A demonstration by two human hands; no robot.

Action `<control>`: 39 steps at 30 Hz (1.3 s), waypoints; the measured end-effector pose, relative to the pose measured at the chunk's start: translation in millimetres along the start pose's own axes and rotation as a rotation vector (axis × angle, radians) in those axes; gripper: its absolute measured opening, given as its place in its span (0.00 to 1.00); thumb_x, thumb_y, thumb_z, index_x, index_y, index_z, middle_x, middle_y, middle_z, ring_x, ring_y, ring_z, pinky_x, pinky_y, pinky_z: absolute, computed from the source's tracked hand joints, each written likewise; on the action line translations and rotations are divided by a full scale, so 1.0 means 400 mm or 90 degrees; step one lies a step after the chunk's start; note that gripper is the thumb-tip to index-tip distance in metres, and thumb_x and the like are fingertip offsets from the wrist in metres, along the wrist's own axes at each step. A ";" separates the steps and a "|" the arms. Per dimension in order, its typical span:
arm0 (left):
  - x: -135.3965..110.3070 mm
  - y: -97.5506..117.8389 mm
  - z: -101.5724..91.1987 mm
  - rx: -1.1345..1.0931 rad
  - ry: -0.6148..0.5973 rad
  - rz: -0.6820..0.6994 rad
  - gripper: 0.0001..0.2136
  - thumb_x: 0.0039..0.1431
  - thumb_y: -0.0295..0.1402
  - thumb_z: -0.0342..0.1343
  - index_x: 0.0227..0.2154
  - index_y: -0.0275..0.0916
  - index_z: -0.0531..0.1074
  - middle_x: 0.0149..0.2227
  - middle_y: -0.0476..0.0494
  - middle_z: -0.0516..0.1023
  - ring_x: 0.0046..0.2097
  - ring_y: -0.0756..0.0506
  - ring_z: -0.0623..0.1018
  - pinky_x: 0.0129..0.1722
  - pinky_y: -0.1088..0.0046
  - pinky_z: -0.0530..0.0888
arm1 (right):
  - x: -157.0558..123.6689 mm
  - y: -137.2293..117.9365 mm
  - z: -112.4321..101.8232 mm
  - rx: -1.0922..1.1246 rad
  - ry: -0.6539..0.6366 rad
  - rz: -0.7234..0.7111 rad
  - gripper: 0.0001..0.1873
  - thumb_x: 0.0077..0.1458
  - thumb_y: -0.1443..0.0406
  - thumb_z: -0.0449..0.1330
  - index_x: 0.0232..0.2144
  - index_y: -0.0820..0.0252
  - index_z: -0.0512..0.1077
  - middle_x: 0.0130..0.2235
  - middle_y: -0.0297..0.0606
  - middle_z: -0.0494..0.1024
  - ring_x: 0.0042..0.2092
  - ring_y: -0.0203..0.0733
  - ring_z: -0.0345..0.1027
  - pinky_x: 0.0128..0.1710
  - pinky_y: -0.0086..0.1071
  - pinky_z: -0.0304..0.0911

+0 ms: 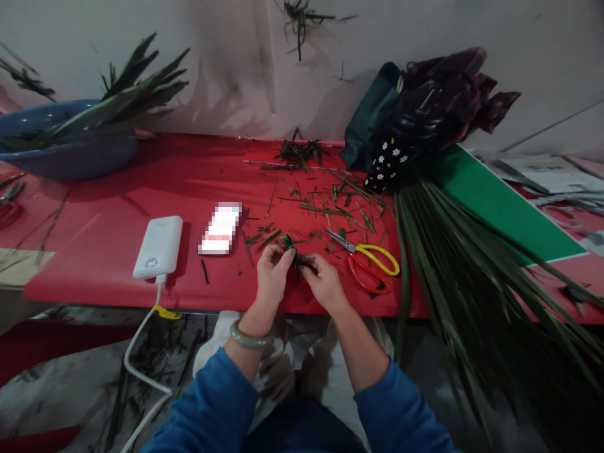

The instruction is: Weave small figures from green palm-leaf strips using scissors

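Observation:
Close to the front edge of the red table, my left hand (274, 272) and my right hand (323, 280) meet around a small green leaf piece (287, 241). The left fingers pinch it, thumb on top, and part of it sticks up past them. My right fingertips grip its darker lower side; the fingers hide most of its shape. Just right of my hands lie scissors (355, 248) with one yellow and one red handle, blades spread. Cut leaf scraps (309, 207) are strewn on the table beyond my hands.
A white power bank (159, 246) with a cable and a lit phone (221, 228) lie on the left. A blue basin (70, 165) holds long leaves. Long green leaves (443, 251) hang over the edge at right, below a dark plastic bag (438, 94). A scrap pile (301, 151) lies by the wall.

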State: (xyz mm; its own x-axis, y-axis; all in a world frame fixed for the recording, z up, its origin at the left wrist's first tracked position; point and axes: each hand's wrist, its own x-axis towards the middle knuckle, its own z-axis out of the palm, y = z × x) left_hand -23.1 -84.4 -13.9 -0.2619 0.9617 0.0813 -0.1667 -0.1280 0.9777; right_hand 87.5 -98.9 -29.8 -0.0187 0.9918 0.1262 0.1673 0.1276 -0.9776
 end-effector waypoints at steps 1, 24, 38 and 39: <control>-0.002 0.004 0.000 0.006 -0.024 0.000 0.10 0.46 0.36 0.56 0.22 0.36 0.62 0.22 0.53 0.63 0.26 0.55 0.65 0.28 0.80 0.64 | 0.001 0.001 -0.001 0.016 0.001 0.004 0.07 0.47 0.65 0.52 0.31 0.59 0.66 0.29 0.35 0.73 0.31 0.36 0.67 0.34 0.31 0.63; -0.003 -0.007 -0.003 0.129 -0.111 0.003 0.08 0.46 0.37 0.54 0.26 0.36 0.71 0.25 0.49 0.72 0.29 0.50 0.70 0.31 0.75 0.67 | 0.002 -0.010 -0.006 0.033 0.014 0.020 0.09 0.47 0.63 0.54 0.33 0.59 0.67 0.33 0.36 0.74 0.34 0.38 0.67 0.36 0.32 0.62; -0.007 -0.003 -0.007 0.109 -0.130 -0.014 0.09 0.48 0.37 0.53 0.27 0.35 0.70 0.27 0.47 0.72 0.31 0.50 0.70 0.33 0.75 0.67 | 0.009 -0.040 -0.043 0.087 -0.041 0.134 0.05 0.42 0.64 0.56 0.24 0.60 0.67 0.22 0.29 0.69 0.24 0.33 0.61 0.27 0.28 0.58; -0.007 -0.002 -0.007 0.109 -0.131 -0.016 0.09 0.48 0.37 0.53 0.27 0.35 0.70 0.26 0.47 0.72 0.31 0.50 0.70 0.33 0.76 0.67 | 0.008 -0.047 -0.055 0.106 -0.051 0.163 0.05 0.41 0.64 0.57 0.24 0.60 0.66 0.21 0.28 0.68 0.23 0.32 0.61 0.25 0.27 0.58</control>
State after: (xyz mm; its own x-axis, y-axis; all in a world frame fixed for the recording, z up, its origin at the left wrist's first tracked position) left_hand -24.9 -87.7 -15.5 -0.0582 0.9954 0.0767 -0.0033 -0.0770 0.9970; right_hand 105.9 -98.0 -7.3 -0.0757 0.9879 -0.1351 0.0134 -0.1345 -0.9908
